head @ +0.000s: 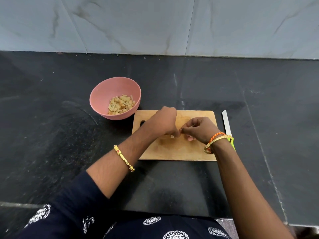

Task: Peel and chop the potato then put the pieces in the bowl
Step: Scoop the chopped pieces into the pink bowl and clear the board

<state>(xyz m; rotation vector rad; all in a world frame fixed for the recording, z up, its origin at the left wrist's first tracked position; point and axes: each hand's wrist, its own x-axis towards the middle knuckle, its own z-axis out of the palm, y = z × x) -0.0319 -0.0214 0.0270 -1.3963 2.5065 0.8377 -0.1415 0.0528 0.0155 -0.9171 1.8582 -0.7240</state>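
Observation:
A pink bowl [103, 94] stands on the black counter and holds several chopped potato pieces [120, 104]. Right of it lies a wooden cutting board [172, 150]. Over the board's middle my left hand [162, 121] is curled, and a small pale potato piece [172, 136] shows under its fingers. My right hand [200, 128] is beside it, fingertips pinched together and touching the left hand's fingers. What else the two hands enclose is hidden.
A knife [227, 123] with a steel blade and green handle lies on the counter just right of the board, partly under my right wrist. A grey marble wall [155, 23] backs the black counter [51, 135].

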